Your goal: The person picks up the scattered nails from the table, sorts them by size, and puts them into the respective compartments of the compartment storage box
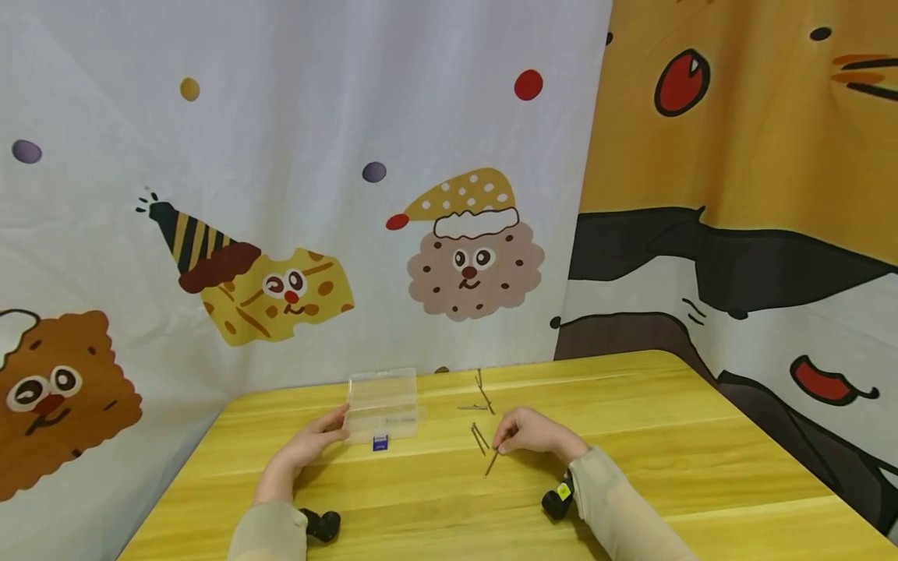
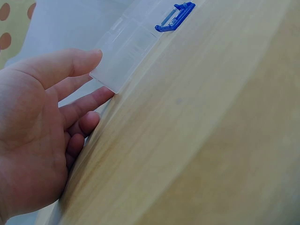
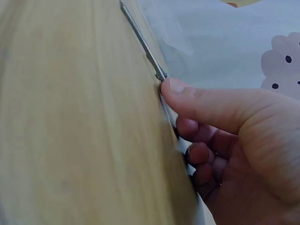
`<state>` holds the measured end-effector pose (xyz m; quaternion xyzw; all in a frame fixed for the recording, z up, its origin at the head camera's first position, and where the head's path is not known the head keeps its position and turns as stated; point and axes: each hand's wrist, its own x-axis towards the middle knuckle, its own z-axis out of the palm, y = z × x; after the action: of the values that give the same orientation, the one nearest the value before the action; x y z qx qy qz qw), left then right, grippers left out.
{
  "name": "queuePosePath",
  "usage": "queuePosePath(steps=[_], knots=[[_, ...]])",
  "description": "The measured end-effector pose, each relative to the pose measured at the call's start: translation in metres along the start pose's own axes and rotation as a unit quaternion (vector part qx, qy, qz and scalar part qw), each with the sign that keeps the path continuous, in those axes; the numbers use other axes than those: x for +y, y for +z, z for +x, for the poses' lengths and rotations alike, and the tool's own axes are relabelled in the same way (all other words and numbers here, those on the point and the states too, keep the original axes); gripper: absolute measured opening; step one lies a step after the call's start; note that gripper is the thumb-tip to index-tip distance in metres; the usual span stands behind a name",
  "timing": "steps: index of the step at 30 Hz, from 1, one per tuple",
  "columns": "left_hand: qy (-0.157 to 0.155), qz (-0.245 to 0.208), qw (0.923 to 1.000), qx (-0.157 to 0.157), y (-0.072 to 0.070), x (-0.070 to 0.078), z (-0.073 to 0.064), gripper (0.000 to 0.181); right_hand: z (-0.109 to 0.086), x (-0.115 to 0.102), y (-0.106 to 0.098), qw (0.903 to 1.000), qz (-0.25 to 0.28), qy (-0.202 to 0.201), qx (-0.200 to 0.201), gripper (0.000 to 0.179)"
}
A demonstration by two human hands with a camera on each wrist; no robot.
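A clear plastic box [image 1: 382, 389] with its lid raised stands on the table, a blue latch [image 1: 380, 442] at its front. My left hand [image 1: 309, 446] holds the box's left side; in the left wrist view the thumb lies over its edge, with fingers behind and below. Between thumb and index finger, my right hand [image 1: 536, 432] pinches one end of a thin metal nail [image 3: 140, 37], its pointed end slanting away from the fingers. Several similar nails [image 1: 479, 438] lie loose between the box and the right hand.
The pale wooden table [image 1: 421, 518] ends at a hanging printed cloth [image 1: 302, 156] behind the box. More nails [image 1: 487, 401] lie farther back, right of the box. Black wrist-worn devices [image 1: 559, 502] sit by both sleeves.
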<state>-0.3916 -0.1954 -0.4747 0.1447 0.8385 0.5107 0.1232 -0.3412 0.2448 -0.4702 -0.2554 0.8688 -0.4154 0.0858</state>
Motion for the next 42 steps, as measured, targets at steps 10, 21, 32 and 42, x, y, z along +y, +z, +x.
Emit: queuePosePath(steps=[10, 21, 32, 42], knots=[[0.002, -0.007, 1.0000, 0.004, 0.000, -0.004, 0.001, 0.066, -0.002, 0.001, -0.002, 0.9994, -0.027, -0.008, -0.021, 0.006], [0.002, 0.000, 1.0000, 0.006, 0.000, -0.003, 0.002, 0.065, -0.006, -0.011, -0.005, 0.9971, -0.044, -0.006, -0.061, 0.006], [0.002, 0.004, 1.0000, 0.001, 0.002, 0.002, -0.002, 0.066, -0.008, -0.014, -0.020, 0.9993, 0.034, 0.002, -0.011, 0.023], [0.001, 0.007, 1.0000, 0.002, 0.002, 0.002, -0.002, 0.065, -0.008, -0.024, -0.032, 0.9958, 0.085, -0.003, 0.031, 0.027]])
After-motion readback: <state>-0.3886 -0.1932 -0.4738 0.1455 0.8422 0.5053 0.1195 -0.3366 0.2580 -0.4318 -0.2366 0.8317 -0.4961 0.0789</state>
